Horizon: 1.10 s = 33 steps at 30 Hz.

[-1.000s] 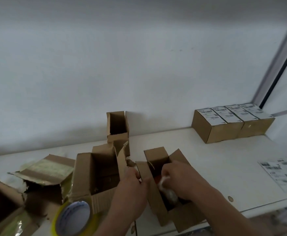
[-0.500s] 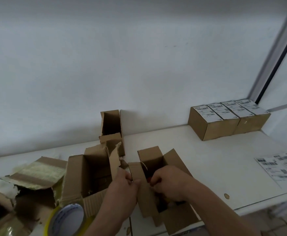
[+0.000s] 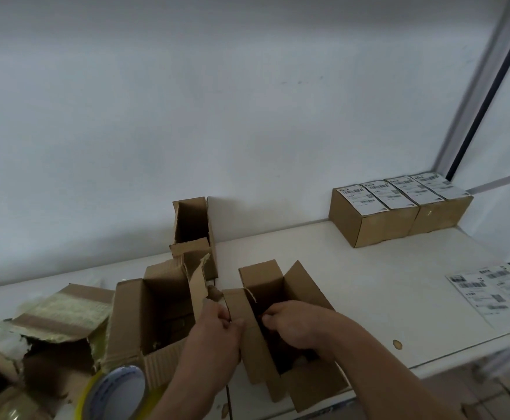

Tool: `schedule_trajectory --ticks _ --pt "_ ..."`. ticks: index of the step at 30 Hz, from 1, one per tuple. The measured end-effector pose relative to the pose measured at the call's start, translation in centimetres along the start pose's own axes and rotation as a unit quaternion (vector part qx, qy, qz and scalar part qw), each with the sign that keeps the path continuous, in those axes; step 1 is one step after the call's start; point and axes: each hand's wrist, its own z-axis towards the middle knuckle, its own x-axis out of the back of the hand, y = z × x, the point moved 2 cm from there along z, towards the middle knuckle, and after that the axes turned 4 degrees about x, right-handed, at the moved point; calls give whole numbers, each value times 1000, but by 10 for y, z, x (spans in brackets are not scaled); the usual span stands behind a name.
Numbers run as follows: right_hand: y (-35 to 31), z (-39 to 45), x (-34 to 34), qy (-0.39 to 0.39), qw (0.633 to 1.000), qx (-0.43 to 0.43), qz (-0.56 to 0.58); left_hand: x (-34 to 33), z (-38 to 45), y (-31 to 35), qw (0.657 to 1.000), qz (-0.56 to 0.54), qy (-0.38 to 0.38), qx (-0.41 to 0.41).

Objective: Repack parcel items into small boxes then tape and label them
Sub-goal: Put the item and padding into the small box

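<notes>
Cardboard box (image 3: 296, 286) near table edge (image 3: 429, 363)

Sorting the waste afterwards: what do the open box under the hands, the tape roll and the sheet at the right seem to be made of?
Open box: brown corrugated cardboard, matte, going by its torn, ragged flap edges. Tape roll: glossy yellowish film, likely plastic, around a pale core. Sheet: white paper with printed barcodes, probably adhesive labels, though that is uncertain.

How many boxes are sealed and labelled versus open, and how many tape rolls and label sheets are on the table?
Sealed, labelled boxes: 4
Open boxes, counting the one being packed and the torn parcel: at least 4
Tape rolls: 1
Label sheets: 1
Total: 10
</notes>
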Motion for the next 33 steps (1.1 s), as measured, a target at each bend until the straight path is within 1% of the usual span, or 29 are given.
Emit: schedule_trajectory --ticks 5,7,9,10,12,14,16,19,21,25,28,30,33 --pt "-8 -13 0 -5 998 -1 55 1 -4 5 1000 14 0 -3" --pt "-12 -16 3 6 1000 11 18 7 -8 12 1000 21 1 -10" --pt "-18 -17 7 37 998 38 -39 20 -11 17 999 21 13 -30" --pt "-23 -18 8 49 996 53 -57 30 -13 19 998 32 30 -48" --pt "-34 -20 8 69 991 80 -81 54 -17 20 987 99 78 -97" --pt "-52 -19 6 82 986 99 -105 84 -21 16 964 188 132 -130" --pt "-74 -11 4 97 978 118 -146 116 -22 6 936 262 186 -141" --pt "-120 7 -3 131 961 140 -199 165 -17 -18 902 317 257 -141" --pt "-158 18 -13 139 951 162 -222 195 -13 -30 883 342 290 -141" --pt "-236 49 -42 135 928 204 -282 252 3 -53 850 407 308 -128" --pt "-277 86 -71 120 923 239 -279 295 20 -68 855 411 302 -92" --pt "-296 114 -89 124 921 254 -268 320 32 -77 861 402 305 -67" --pt "-319 151 -113 112 923 262 -258 348 47 -87 865 389 312 -54"
